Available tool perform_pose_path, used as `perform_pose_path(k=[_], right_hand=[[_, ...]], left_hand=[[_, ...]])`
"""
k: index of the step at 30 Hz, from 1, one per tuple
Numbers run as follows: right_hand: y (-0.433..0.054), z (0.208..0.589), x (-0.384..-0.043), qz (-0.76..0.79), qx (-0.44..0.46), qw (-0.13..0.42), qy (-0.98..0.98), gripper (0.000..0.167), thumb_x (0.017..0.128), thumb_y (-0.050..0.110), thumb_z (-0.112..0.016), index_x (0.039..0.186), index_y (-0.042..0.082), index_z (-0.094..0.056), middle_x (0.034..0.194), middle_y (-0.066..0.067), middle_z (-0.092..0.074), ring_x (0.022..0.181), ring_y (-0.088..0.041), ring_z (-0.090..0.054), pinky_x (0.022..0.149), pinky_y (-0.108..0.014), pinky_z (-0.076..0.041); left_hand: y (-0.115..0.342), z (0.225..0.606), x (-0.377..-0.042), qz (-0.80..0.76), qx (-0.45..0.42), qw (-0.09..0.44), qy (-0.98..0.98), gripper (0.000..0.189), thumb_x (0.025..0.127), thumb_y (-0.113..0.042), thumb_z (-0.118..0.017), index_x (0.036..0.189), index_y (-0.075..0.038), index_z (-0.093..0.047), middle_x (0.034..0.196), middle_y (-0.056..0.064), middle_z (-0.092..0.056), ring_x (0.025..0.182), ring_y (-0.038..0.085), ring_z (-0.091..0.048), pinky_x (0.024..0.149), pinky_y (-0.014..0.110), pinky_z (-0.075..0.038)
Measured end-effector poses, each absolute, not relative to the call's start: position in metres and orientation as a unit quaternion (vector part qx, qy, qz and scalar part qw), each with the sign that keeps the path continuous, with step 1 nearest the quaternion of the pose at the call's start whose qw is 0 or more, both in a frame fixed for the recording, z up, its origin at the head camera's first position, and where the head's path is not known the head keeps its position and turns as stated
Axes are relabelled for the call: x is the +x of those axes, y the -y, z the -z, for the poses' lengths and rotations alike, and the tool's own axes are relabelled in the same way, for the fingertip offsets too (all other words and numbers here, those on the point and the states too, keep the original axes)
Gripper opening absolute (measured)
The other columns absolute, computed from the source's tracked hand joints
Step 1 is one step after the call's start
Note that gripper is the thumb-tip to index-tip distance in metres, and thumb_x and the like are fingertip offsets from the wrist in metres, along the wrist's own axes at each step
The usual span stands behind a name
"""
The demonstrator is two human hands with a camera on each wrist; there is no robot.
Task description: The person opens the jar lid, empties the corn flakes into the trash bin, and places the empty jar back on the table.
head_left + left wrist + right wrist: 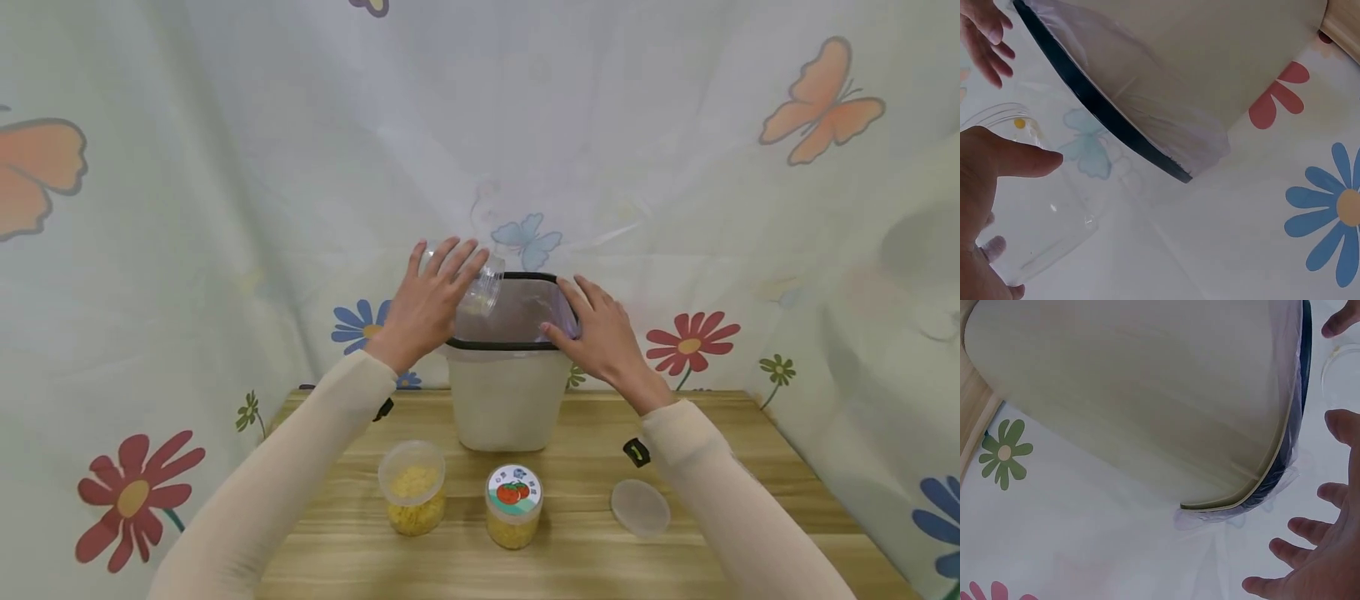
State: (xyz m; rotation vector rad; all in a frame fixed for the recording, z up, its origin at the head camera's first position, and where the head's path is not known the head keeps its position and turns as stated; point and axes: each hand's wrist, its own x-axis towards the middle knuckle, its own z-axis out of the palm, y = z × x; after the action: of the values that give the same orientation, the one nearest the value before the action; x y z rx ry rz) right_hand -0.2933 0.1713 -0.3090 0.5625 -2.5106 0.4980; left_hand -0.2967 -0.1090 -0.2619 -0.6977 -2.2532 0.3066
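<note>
A clear plastic jar (489, 287) is gripped in my left hand (429, 308), tilted with its mouth over the left part of a white bin (506, 404). A few yellow bits cling inside the jar near its mouth in the left wrist view. The bin has a black rim (1094, 97) and a thin purplish liner (1285, 356). My right hand (600, 333) is at the bin's right rim in the head view, fingers spread and relaxed; the right wrist view shows them holding nothing.
On the wooden table (585, 567) in front of the bin stand an uncovered tub of yellow pieces (416, 512) and a lidded jar (513, 508) with a tomato label. A round translucent lid (640, 508) lies to the right. A patterned curtain (337, 167) hangs behind and at both sides.
</note>
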Motion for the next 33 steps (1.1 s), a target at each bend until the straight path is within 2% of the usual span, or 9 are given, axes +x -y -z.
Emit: perform_pose_path(k=[6,12,22,33], right_hand=[[-0.169,0.309,-0.280,-0.184,0.210,0.278,0.919,0.079,0.090,0.050,-0.062,0.156,0.022,-0.029,0.161,-0.015,-0.027,0.146,-0.040,-0.027,0.115,-0.067,-0.020],[-0.166,0.312,-0.264,-0.188,0.221,0.294,0.911,0.079,0.090,0.052,-0.062,0.156,0.026,-0.027,0.161,-0.014,-0.026,0.147,-0.039,-0.025,0.116,-0.067,-0.017],[-0.170,0.316,-0.232,-0.176,0.235,0.320,0.901,0.080,0.088,0.049,-0.065,0.156,0.025,-0.029,0.161,-0.013,-0.027,0.147,-0.038,-0.026,0.114,-0.069,-0.020],[-0.185,0.325,-0.209,-0.181,0.238,0.331,0.895,0.082,0.084,0.045,-0.070,0.154,0.025,-0.033,0.159,-0.015,-0.031,0.147,-0.038,-0.025,0.112,-0.073,-0.018]], left_hand=[[0.106,0.263,-0.283,-0.083,-0.266,0.393,0.876,0.094,0.080,-0.016,-0.072,0.157,-0.016,-0.018,0.161,0.007,-0.028,0.147,0.030,-0.026,0.119,0.057,-0.024],[0.104,0.267,-0.271,-0.039,-0.262,0.396,0.879,0.093,0.080,-0.015,-0.072,0.156,-0.015,-0.019,0.160,0.008,-0.028,0.147,0.029,-0.026,0.119,0.056,-0.024],[0.095,0.278,-0.244,0.033,-0.273,0.426,0.862,0.092,0.078,-0.023,-0.078,0.153,-0.011,-0.026,0.154,0.009,-0.038,0.143,0.029,-0.033,0.118,0.055,-0.027],[0.082,0.288,-0.219,0.103,-0.293,0.461,0.831,0.096,0.074,-0.024,-0.083,0.151,-0.008,-0.029,0.153,0.009,-0.039,0.142,0.027,-0.036,0.118,0.051,-0.029]])
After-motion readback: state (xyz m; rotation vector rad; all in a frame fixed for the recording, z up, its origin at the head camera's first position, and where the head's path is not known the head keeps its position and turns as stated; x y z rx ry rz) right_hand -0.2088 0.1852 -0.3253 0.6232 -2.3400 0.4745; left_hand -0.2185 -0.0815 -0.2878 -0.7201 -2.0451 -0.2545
